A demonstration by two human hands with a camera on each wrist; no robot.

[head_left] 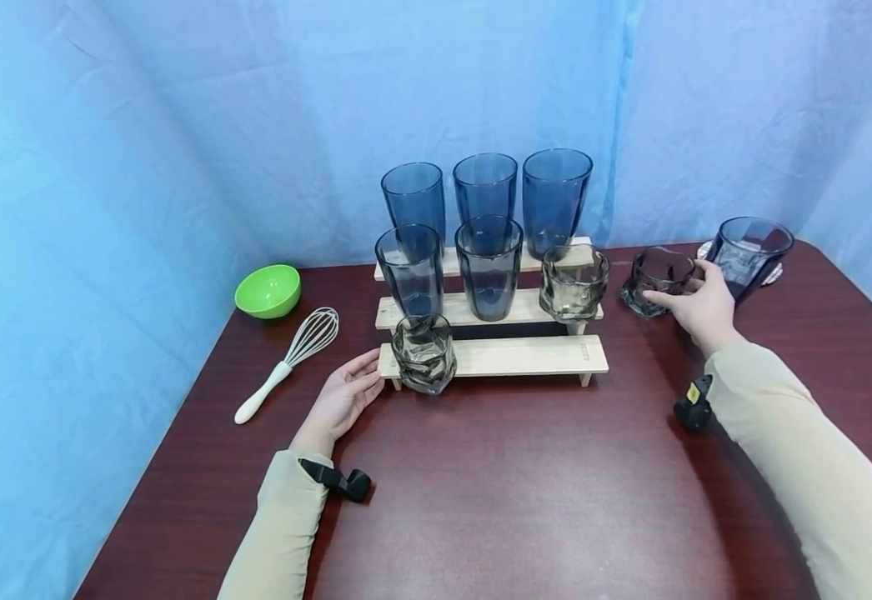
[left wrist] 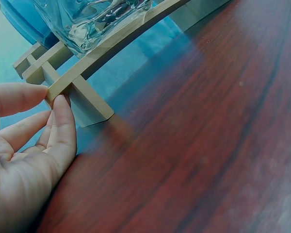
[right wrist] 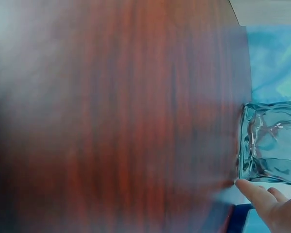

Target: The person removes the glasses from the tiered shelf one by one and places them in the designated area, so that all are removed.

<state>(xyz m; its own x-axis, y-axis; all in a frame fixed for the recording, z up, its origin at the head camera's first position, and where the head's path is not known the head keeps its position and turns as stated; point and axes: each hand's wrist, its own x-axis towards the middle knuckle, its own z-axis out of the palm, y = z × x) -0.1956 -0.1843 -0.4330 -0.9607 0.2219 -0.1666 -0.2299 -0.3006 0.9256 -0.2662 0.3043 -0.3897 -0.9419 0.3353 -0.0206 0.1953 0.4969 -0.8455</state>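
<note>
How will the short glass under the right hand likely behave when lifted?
The short glass looks thick-walled, so probably heavy for its size. Its wavy, faceted sides may help the right hand grip, though smooth glass could slip. Squat and wide, it seems unlikely to tip, but breakable if dropped.

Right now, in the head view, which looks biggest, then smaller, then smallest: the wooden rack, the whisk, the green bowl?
1. Wooden rack, the widest by far.
2. Whisk, long but thin.
3. Green bowl, shorter than the whisk is long.
The bowl sits a little farther back, yet the order looks safe.
</note>
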